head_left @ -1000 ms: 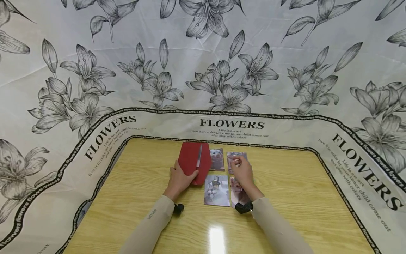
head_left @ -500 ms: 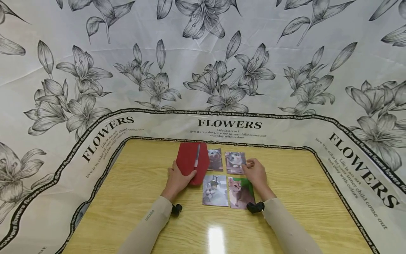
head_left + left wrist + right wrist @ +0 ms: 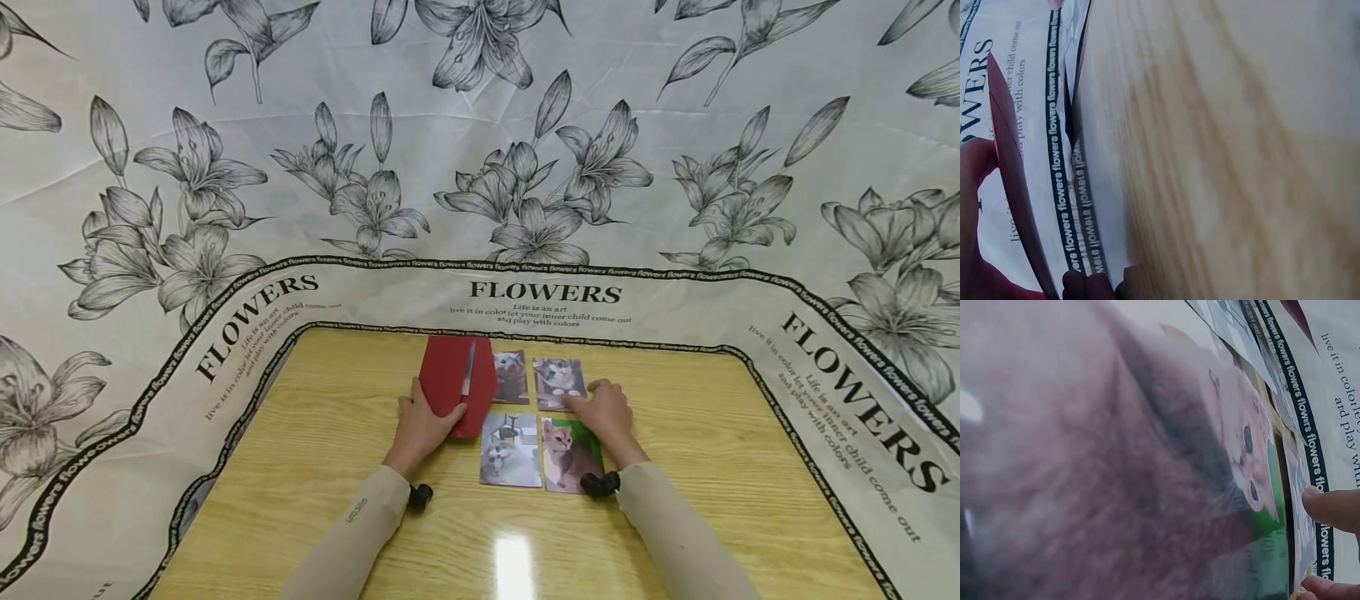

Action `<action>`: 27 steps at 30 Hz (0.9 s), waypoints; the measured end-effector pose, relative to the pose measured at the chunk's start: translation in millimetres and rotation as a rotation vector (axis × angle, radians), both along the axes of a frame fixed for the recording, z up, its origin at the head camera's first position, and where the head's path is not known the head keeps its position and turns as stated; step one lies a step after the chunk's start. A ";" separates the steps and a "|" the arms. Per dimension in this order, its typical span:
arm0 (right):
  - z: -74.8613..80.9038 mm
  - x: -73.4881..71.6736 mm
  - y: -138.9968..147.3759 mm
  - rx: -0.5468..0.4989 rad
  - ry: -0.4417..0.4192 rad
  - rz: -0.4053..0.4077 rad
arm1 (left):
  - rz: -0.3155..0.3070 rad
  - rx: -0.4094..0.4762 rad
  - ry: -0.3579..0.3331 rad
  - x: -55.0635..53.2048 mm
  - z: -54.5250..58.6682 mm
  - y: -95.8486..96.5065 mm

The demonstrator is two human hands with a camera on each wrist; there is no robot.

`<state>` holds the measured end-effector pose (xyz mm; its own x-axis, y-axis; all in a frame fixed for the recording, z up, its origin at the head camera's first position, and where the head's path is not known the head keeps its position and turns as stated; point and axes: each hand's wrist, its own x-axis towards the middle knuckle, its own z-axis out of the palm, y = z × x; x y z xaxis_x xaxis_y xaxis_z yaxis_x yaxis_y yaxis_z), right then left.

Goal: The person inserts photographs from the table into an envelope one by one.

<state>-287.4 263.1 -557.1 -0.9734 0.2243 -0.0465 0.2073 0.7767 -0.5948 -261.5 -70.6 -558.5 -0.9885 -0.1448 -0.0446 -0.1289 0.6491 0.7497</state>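
Note:
My left hand (image 3: 425, 421) grips a red envelope (image 3: 457, 375) by its near end, thumb on the face that shows and the other fingers at its left side; a pale strip shows in its opening. Seen edge-on in the left wrist view, the envelope (image 3: 1013, 169) is raised off the table. My right hand (image 3: 606, 417) touches the lower right corner of a cat photo card (image 3: 557, 382), its thumb and a finger spread apart at the card in the right wrist view. Below that card lies a photo of a reddish cat (image 3: 566, 454), large in the right wrist view.
A photo card with a grey animal (image 3: 512, 377) lies beside the envelope, partly covered by it. Nearer sits another photo card (image 3: 511, 450) with a pale scene. The wooden table (image 3: 315, 467) ends at a flower-printed cloth (image 3: 547, 292) at the back and sides.
My right hand has shifted right and down from over the upper right card to its lower right corner, uncovering the cat pictures. The left hand and envelope stay nearly still.

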 end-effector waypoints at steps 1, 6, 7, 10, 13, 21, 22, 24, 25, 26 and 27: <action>0.2 -0.3 -1.5 0.015 -0.001 -0.004 | -0.002 -0.004 0.000 -0.1 -0.3 0.1; 0.5 -2.7 -6.7 0.054 -0.016 -0.022 | -0.004 -0.016 -0.002 -1.5 -1.4 0.6; 0.3 -3.3 -7.1 0.055 -0.019 -0.027 | -0.004 -0.018 -0.003 -1.8 -1.5 0.6; -0.2 -4.6 -8.3 0.060 -0.031 -0.033 | -0.003 -0.022 -0.001 -2.3 -1.5 0.6; -0.7 -5.6 -8.9 0.061 -0.038 -0.033 | 0.002 -0.025 0.000 -2.0 -1.2 0.4; -2.4 -6.9 -9.1 0.056 -0.009 -0.044 | 0.001 -0.027 0.006 -1.7 -0.4 -0.3; -2.7 -6.9 -9.6 0.052 -0.004 -0.047 | 0.002 -0.026 0.006 -1.7 -0.5 -0.3; -3.1 -6.5 -11.0 0.045 0.009 -0.054 | 0.002 -0.024 0.004 -1.8 -1.3 -0.4; -3.5 -6.3 -11.4 0.042 0.015 -0.057 | 0.002 -0.023 0.003 -2.0 -1.8 -0.5; -3.6 -5.8 -11.9 0.037 0.021 -0.059 | 0.002 -0.021 0.001 -1.8 -2.3 -0.4; -3.7 -5.3 -12.2 0.034 0.025 -0.061 | 0.003 -0.018 -0.001 -1.7 -2.8 -0.4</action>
<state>-292.7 250.8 -560.7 -0.9588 0.2839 -0.0137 0.2400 0.7827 -0.5742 -263.3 -70.9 -561.3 -0.9881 -0.1481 -0.0424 -0.1310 0.6625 0.7375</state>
